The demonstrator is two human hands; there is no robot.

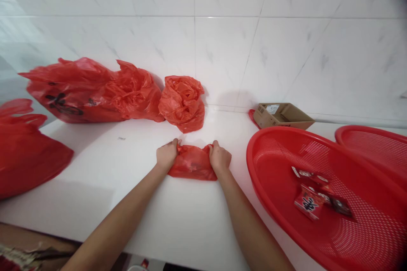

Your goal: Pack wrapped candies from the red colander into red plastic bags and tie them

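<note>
A small red plastic bag (pixel 193 164) rests on the white table between my hands, with something dark showing faintly through its film. My left hand (pixel 167 155) is closed on the bag's upper left corner. At the upper right corner, my right hand (pixel 220 157) grips the bag in the same way. The bag's top edge sags a little between the two grips. Just behind it stands a crumpled red plastic bag (pixel 182 103), apart from my hands.
Filled red bags (pixel 85 93) line the wall at left, and another red bag (pixel 28 152) sits nearer. On the right, a large red basket (pixel 270 178) holds several small packets (pixel 310 203). Behind are an open cardboard box (pixel 280 116) and a second red basket (pixel 375 135).
</note>
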